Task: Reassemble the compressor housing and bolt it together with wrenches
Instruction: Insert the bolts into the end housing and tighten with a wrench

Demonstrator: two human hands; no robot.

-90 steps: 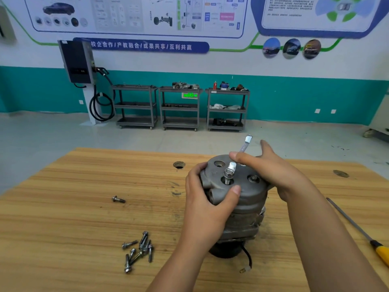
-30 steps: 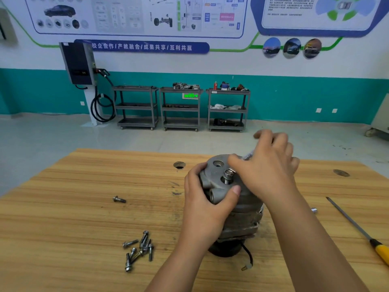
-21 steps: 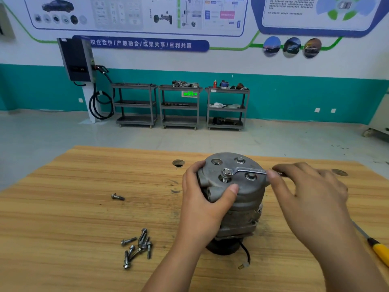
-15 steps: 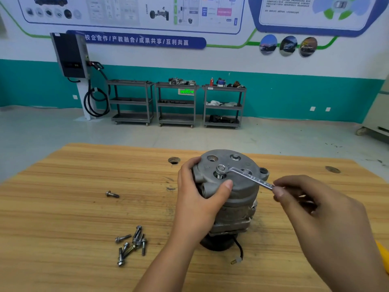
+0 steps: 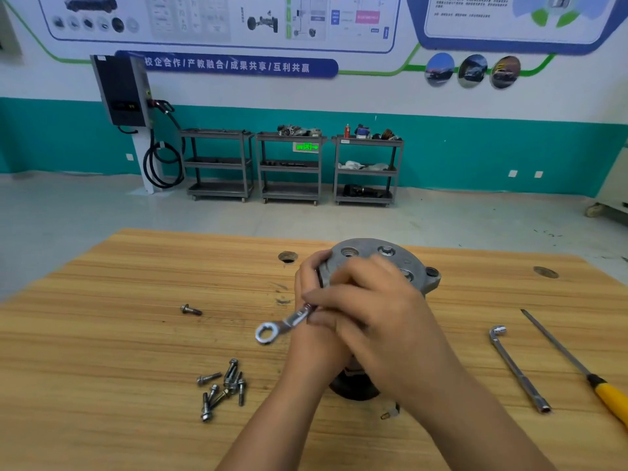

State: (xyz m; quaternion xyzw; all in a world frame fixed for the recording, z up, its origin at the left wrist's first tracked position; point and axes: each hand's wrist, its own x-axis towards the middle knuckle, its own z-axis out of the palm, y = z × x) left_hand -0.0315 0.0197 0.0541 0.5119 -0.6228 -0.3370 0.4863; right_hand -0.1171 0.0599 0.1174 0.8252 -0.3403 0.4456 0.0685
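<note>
Clearly the compressor housing (image 5: 367, 246) is going to handle as a heavy, rigid lump of cast metal. It is standing upright on its dark base near the middle of the tabletop (image 5: 119, 334). I am judging that it is wanting a firm brace round its flank rather than on its smooth top face, since bare metal is likely slick. My left hand (image 5: 311, 278) is doing just that, wrapping the housing's left side with curled fingers.

My right hand (image 5: 373, 317) is hanging over the near edge of the top face, its fingers (image 5: 326, 295) pinching the shank of the slim wrench (image 5: 282, 326). The ring end is poking free toward the near left, off the housing. I cannot tell whether the other end is sitting on a bolt, because the hand is covering it. The wrench is looking thin and stiff, so I am reckoning a grip far out on the shank is giving the best leverage.

Loose bolts (image 5: 224, 385) are lying in a cluster at the near left, with a single bolt (image 5: 191, 310) farther left, well apart from the housing.

Compared with half a second ago, the wrench is no longer lying across the top face with its handle pointing right. It is now swung round to the near left, and my right hand is crossing over my left. An L-shaped socket wrench (image 5: 516, 368) is also showing on the right now, beside the yellow-handled screwdriver (image 5: 608, 392).
</note>
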